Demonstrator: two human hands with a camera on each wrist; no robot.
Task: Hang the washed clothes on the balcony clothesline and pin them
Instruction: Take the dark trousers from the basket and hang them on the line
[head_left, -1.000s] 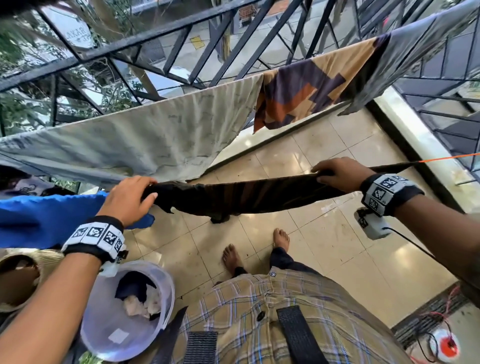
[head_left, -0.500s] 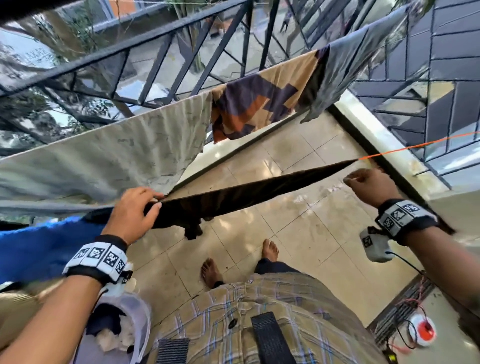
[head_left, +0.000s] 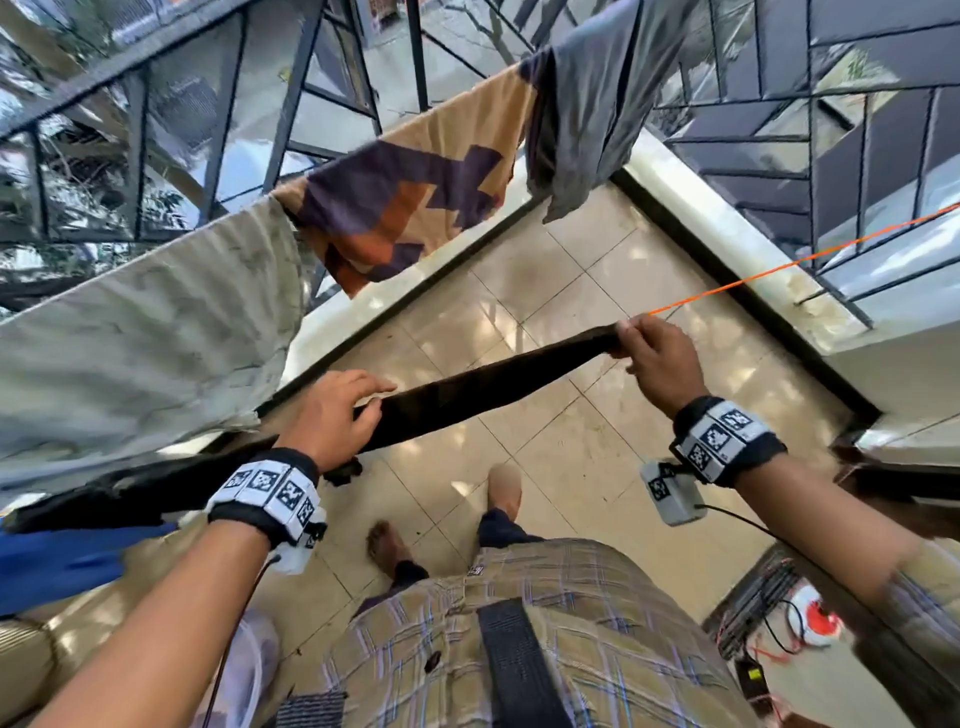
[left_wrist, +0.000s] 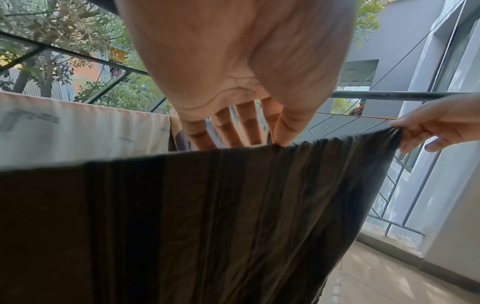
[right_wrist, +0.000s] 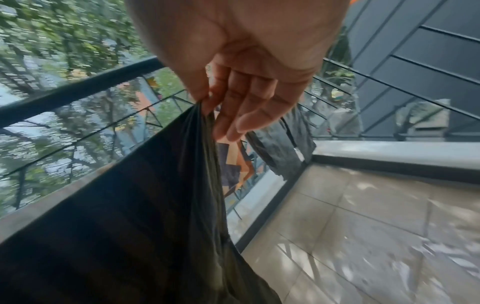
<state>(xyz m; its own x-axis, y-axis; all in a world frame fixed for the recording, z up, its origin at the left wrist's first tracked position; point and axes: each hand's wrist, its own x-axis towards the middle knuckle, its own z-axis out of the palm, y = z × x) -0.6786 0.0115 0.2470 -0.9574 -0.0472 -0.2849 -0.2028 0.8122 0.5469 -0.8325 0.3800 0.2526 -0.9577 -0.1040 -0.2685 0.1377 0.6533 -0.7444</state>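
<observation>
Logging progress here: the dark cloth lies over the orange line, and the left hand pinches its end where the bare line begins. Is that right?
No: the right hand pinches that end of the dark cloth, where the bare orange line begins; the head view shows it. The left hand rests on the cloth further along.

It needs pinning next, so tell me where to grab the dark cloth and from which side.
Take the dark cloth by its top fold, from above: it seems draped over the orange line, so that fold is the taut, exposed edge. The right hand pinches its end there; the left hand lies over it.
</observation>
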